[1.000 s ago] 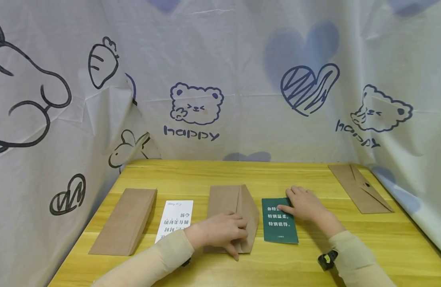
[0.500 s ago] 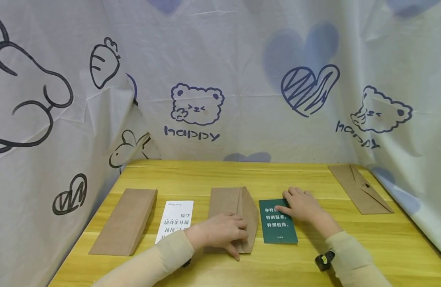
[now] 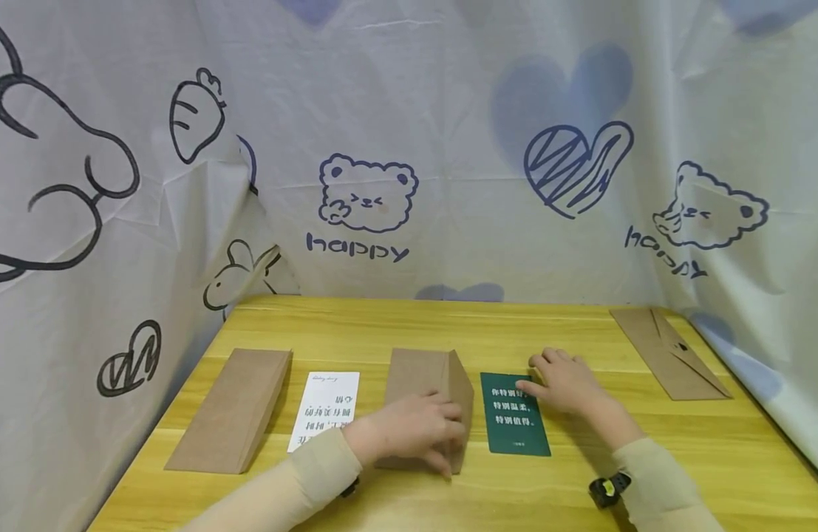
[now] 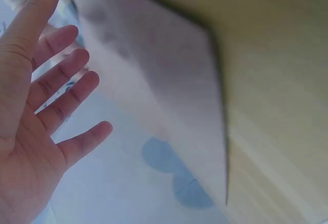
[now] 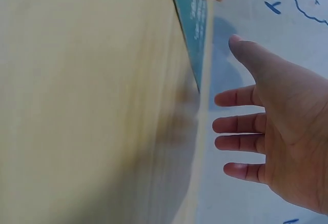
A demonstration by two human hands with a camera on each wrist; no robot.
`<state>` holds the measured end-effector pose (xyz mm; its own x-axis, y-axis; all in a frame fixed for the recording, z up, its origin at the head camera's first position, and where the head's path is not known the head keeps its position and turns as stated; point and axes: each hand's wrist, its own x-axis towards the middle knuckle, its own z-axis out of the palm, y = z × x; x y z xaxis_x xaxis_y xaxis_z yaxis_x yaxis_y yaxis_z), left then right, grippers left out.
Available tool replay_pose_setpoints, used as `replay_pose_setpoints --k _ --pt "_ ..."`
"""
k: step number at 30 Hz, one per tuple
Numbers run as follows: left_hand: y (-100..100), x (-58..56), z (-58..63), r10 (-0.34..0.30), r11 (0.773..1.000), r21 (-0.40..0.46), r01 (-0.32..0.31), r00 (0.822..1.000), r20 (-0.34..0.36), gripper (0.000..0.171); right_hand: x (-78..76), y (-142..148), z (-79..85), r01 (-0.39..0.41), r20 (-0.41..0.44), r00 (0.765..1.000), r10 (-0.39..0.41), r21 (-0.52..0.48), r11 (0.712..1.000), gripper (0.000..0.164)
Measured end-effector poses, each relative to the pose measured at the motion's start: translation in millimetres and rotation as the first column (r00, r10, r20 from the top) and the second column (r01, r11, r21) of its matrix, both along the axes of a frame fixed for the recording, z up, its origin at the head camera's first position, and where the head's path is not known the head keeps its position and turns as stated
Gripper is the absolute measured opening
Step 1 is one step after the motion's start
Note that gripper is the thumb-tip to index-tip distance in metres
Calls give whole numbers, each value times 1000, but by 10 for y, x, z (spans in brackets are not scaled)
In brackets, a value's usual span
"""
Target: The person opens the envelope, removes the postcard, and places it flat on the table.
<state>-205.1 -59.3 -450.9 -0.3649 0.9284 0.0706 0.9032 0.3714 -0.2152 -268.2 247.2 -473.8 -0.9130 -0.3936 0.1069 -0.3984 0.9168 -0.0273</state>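
Observation:
My left hand [image 3: 411,427] is over the brown paper envelope [image 3: 418,369] in the middle of the table, covering its lower part. In the left wrist view its fingers [image 4: 64,75] are spread and loose, with the envelope's pointed flap [image 4: 179,70] beside them. My right hand [image 3: 561,380] is at the upper right corner of a dark green card [image 3: 515,425] with white printing. In the right wrist view its fingers [image 5: 241,125] are extended and grip nothing; whether they touch the card cannot be told. Between the left and middle envelopes lies a white card [image 3: 325,399], partly behind the left sleeve.
Another brown envelope [image 3: 229,414] lies at the left of the yellow wooden table [image 3: 355,325]. A closed envelope [image 3: 671,355] with a small dark fastener lies at the far right. Printed white cloth [image 3: 462,207] encloses the back and sides.
The green card has slid slightly left, and my right hand moved left, then a little back. My left hand has shifted slightly right, and the middle envelope's flap edge has moved left.

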Motion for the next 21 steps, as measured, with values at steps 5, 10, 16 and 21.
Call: replay_pose_setpoints --k 5,10,16,21 --pt "56 -18 120 27 997 67 -26 1000 -6 45 74 121 54 30 -19 999 -31 -46 998 59" --pt "166 -24 213 35 987 156 -35 999 7 32 161 313 89 80 -28 996 -84 -102 991 59" --pt "385 -24 260 56 973 223 -58 998 18 28 235 602 108 120 -40 991 -130 -184 976 58" --pt "611 -32 300 93 961 263 -92 996 8 28 286 940 149 146 -44 986 -162 -248 958 56"
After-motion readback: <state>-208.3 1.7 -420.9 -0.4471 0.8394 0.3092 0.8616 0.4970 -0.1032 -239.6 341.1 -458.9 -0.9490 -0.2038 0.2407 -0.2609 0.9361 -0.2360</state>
